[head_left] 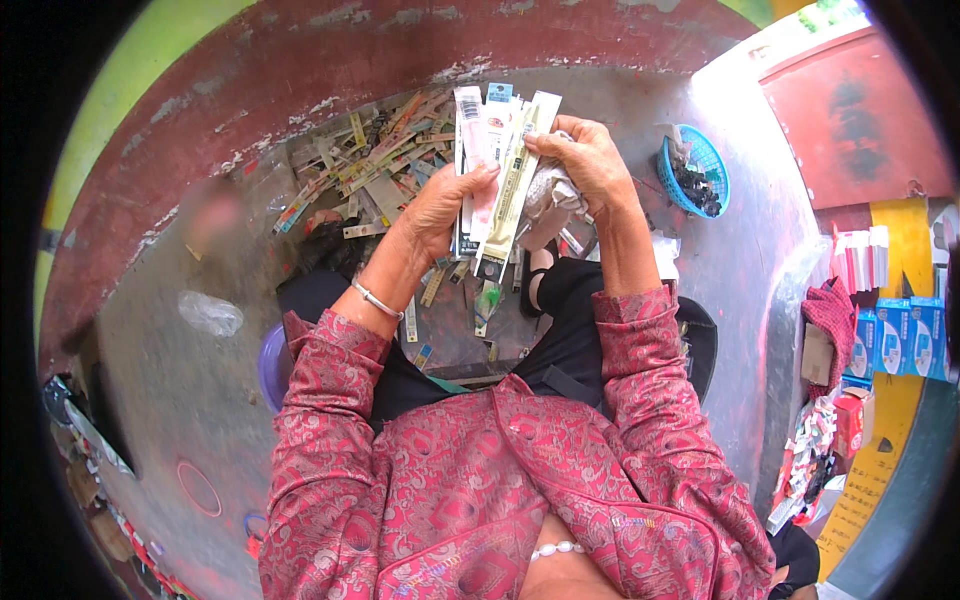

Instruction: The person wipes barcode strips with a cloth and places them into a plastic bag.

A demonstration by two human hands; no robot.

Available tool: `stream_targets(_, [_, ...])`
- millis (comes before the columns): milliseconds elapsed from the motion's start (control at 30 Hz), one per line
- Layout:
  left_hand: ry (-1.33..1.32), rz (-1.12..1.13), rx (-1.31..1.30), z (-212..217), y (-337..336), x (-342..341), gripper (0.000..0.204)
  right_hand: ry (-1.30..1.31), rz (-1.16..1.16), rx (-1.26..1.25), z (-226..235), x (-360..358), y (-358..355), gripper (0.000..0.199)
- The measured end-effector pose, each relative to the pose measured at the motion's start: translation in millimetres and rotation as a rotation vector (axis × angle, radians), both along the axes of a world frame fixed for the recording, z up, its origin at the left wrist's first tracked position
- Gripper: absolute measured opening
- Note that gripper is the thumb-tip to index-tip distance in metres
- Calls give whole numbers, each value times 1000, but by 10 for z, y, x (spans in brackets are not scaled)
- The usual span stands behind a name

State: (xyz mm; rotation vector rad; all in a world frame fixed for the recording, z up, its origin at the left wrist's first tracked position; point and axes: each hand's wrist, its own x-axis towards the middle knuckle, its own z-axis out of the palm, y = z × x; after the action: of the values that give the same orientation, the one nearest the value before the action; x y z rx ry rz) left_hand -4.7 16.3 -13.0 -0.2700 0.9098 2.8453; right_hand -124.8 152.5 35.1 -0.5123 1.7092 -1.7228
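My left hand (440, 212) is closed round a small fan of long, slim flat packets (476, 135), pink, white and dark, with their tops pointing away from me. Thumb and fingers of my right hand (597, 168) pinch the upper part of a gold slim packet (514, 190), which lies slanted across the others. A crumpled pale cloth (548, 192) is also tucked in my right hand, below the fingers. Beneath and beyond my hands a heap of similar slim packets (375, 165) is spread on the floor. One packet with a green patch (487, 303) lies between my legs.
A blue plastic basket (724, 165) with dark scraps stands at the far right. On the left are a purple round plastic thing (271, 368) and a clear plastic bag (210, 313). Blue boxes (910, 335) and a red cloth (830, 318) line the right side. A red wall (330, 50) stands beyond.
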Motion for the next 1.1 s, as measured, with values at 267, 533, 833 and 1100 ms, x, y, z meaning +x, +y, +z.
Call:
stream_targets(267, [42, 122, -162, 63, 36, 8, 38, 158, -14, 46, -13, 40, -35, 14])
stream_targets(533, [-13, 177, -376, 16, 66, 7, 35, 983, -385, 10, 123, 235, -142, 10])
stream_targets(833, [16, 53, -343, 112, 37, 100, 33, 892, -676, 310, 48, -424, 59, 13])
stream_targets(1100, [74, 80, -519, 31, 115, 61, 36, 1287, -404, 240, 50, -32, -134, 11])
